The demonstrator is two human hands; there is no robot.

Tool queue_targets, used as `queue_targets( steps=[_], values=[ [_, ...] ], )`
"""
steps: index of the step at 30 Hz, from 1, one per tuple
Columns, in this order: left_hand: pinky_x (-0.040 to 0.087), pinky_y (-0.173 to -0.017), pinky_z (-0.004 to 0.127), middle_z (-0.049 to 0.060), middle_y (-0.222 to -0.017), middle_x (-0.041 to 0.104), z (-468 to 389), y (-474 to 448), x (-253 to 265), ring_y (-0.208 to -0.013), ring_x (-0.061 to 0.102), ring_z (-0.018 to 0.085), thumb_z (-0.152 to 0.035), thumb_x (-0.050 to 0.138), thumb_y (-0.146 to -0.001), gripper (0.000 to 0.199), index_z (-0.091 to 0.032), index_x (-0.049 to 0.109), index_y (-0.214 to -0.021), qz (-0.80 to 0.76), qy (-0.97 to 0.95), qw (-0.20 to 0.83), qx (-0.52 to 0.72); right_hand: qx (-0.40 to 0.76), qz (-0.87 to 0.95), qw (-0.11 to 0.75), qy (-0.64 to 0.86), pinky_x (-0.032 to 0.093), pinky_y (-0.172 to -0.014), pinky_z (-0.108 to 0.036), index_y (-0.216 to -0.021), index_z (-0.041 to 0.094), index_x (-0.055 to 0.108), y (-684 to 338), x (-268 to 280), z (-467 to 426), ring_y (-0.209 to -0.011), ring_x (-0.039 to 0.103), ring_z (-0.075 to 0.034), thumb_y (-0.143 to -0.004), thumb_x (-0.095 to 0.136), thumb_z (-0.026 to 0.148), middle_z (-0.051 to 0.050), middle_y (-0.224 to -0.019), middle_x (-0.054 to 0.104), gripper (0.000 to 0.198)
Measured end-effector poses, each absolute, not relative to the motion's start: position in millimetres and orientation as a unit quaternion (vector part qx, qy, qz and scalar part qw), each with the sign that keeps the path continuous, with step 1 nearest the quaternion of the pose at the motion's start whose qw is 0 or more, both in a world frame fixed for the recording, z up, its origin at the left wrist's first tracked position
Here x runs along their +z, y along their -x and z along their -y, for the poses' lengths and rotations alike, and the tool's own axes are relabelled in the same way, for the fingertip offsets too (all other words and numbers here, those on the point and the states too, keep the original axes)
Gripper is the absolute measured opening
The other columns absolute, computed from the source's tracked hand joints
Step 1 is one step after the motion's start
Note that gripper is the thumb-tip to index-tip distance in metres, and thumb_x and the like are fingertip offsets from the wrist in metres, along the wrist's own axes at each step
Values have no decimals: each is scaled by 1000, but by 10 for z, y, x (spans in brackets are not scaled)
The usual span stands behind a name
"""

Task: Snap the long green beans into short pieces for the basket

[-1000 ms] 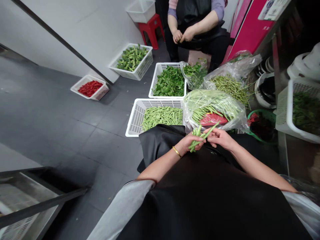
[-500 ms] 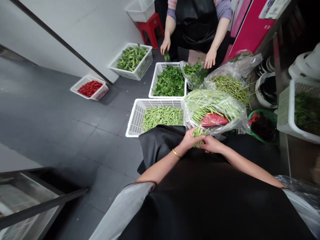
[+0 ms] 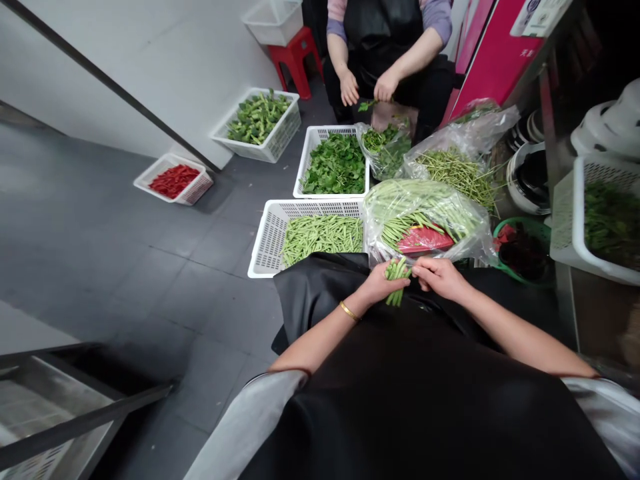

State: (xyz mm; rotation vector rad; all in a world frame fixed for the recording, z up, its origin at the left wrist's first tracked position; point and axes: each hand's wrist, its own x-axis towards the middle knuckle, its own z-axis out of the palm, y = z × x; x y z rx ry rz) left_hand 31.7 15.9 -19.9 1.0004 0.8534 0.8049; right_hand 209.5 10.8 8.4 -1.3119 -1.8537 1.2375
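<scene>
A short bunch of long green beans (image 3: 396,272) is gripped in my left hand (image 3: 375,287), upright above my lap, its lower ends poking out below the thumb. Close to the bunch's right side, my right hand (image 3: 444,279) is closed with the fingertips pinched; what they hold, if anything, is hidden. Just beyond my hands lies a clear plastic bag (image 3: 430,193) of long beans with a red thing (image 3: 425,239) in it. To its left, a white basket (image 3: 267,243) holds cut bean pieces (image 3: 323,237), partly covered by my black apron (image 3: 325,283).
A co-worker's hands (image 3: 387,85) are over a bag of leafy greens (image 3: 393,157), behind a white basket (image 3: 303,167) of leaves. Further left are baskets of green stems (image 3: 257,120) and red peppers (image 3: 174,181). Buckets (image 3: 530,173) and a green basin (image 3: 525,250) stand right.
My right hand has drawn slightly right from the bunch, and the beans now stand more upright in my left hand. The co-worker's hands have come together, with a green sprig between them.
</scene>
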Motion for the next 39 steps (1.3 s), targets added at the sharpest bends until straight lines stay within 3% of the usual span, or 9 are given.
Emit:
queue_targets(
  steps=[2, 4, 7, 10, 15, 19, 24, 32, 39],
  values=[
    [43, -65, 24, -1, -68, 60, -189, -379, -263, -63, 54, 11, -22, 83, -56, 32, -12, 62, -78, -392, -378, 742, 392, 529, 538, 396, 523, 41, -46, -24, -73, 21, 53, -1946, -103, -91, -42, 48, -12, -88, 48, 58, 6, -46, 47, 40],
    [44, -63, 24, -1, -66, 61, -259, -384, -350, -59, 55, 10, -22, 80, -57, 27, -13, 61, -74, -420, -291, 741, 436, 582, 440, 427, 534, 40, -43, -23, -76, 21, 53, -1911, -270, -110, -41, 49, -11, -82, 52, 62, 7, -45, 45, 42],
    [43, -57, 23, -1, -59, 58, -403, -292, -475, -53, 54, 9, -21, 74, -59, 20, -13, 58, -67, -469, -155, 740, 457, 665, 493, 200, 524, 40, -43, -22, -78, 18, 60, -2142, -450, -284, -42, 53, -11, -70, 66, 61, 6, -46, 52, 44],
    [44, -54, 23, 1, -57, 59, -500, -203, -554, -51, 56, 10, -24, 71, -60, 19, -12, 57, -65, -437, -96, 795, 410, 565, 586, 19, 581, 40, -47, -23, -78, 16, 66, -2488, -577, -686, -42, 52, -12, -69, 71, 53, 3, -46, 57, 38],
    [52, -58, 28, 0, -62, 61, -475, -197, -599, -61, 65, 18, -21, 76, -56, 35, -13, 59, -85, -348, -113, 853, 371, 302, 575, 67, 758, 43, -61, -27, -72, 13, 67, -2640, -826, -1486, -57, 60, -16, -83, 59, 44, -6, -55, 65, 33],
    [56, -63, 34, 1, -65, 64, -446, -182, -623, -58, 63, 16, -17, 78, -56, 33, -13, 57, -82, -342, -134, 853, 370, 326, 581, 82, 741, 43, -61, -26, -70, 14, 66, -2590, -905, -1523, -57, 60, -16, -88, 50, 41, -7, -59, 67, 36],
    [55, -58, 33, 6, -69, 68, -411, -253, -649, -54, 62, 15, -17, 79, -58, 32, -10, 60, -82, -398, -159, 839, 335, 347, 628, 91, 691, 41, -56, -24, -67, 18, 62, -2542, -666, -700, -52, 59, -15, -88, 49, 42, -2, -56, 65, 35],
    [44, -46, 23, 3, -55, 60, -297, -504, -606, -45, 54, 10, -25, 85, -54, 32, -8, 62, -68, -461, -215, 777, 371, 142, 817, 36, 557, 38, -56, -25, -81, 17, 66, -2007, -270, 168, -65, 64, -18, -95, 41, 33, -10, -80, 72, 33],
    [43, -49, 24, 0, -56, 59, -213, -493, -464, -47, 52, 10, -25, 84, -53, 31, -11, 62, -69, -465, -237, 729, 443, 111, 854, 29, 507, 39, -57, -27, -84, 15, 65, -1920, -46, 176, -62, 61, -18, -92, 41, 21, -13, -77, 69, 26]
  ],
)
